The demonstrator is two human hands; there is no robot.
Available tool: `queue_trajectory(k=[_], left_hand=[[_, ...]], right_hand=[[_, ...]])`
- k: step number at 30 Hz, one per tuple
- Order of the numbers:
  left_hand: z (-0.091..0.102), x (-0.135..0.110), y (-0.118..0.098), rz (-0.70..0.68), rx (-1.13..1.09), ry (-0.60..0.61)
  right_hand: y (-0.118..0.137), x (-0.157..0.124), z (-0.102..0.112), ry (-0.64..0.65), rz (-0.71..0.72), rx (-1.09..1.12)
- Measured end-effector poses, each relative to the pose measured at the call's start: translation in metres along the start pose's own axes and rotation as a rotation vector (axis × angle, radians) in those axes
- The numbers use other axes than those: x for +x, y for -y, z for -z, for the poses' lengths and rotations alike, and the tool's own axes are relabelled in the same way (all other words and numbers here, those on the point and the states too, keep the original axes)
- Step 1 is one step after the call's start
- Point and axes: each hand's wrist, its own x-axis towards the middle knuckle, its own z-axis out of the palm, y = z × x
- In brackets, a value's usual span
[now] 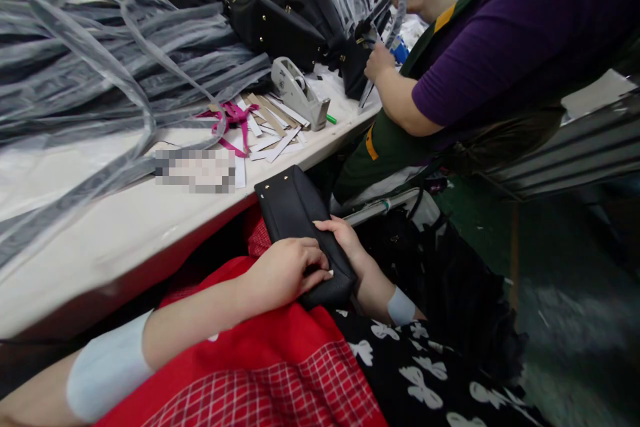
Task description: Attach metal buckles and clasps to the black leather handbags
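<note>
A black handbag [295,207] lies tilted across my lap, showing small gold studs at its far end. My right hand [345,240] grips its right side, thumb on the upper face and the other fingers hidden beneath. Over the near end, my left hand [293,270] rests with fingers curled in against the surface. A tiny white spot shows at its fingertips; whether that is a nail or a held scrap is unclear.
Left of me, a white table [125,233] bears plastic-wrapped straps [100,67], a tape dispenser [300,93], paper strips [273,127], pink ribbon [235,121] and black bags [275,23]. A co-worker's purple sleeve [490,47] is close ahead. Dark bags [450,287] fill the right side.
</note>
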Motion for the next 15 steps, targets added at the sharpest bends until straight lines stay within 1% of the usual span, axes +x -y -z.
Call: queue_trajectory(k=[3, 8, 11, 15], left_hand=[[-0.007, -0.004, -0.007, 0.142, 0.024, -0.042], [-0.015, -0.004, -0.011, 0.236, -0.074, -0.084], [-0.019, -0.002, -0.008, 0.236, -0.101, -0.095], [-0.022, -0.003, -0.007, 0.184, -0.071, -0.104]], right_hand=[[0.001, -0.003, -0.002, 0.009, -0.014, 0.025], [0.0, -0.007, -0.006, -0.01, -0.025, 0.083], [0.0, -0.006, -0.006, -0.037, -0.041, 0.081], [0.001, -0.004, -0.006, -0.052, -0.025, 0.044]])
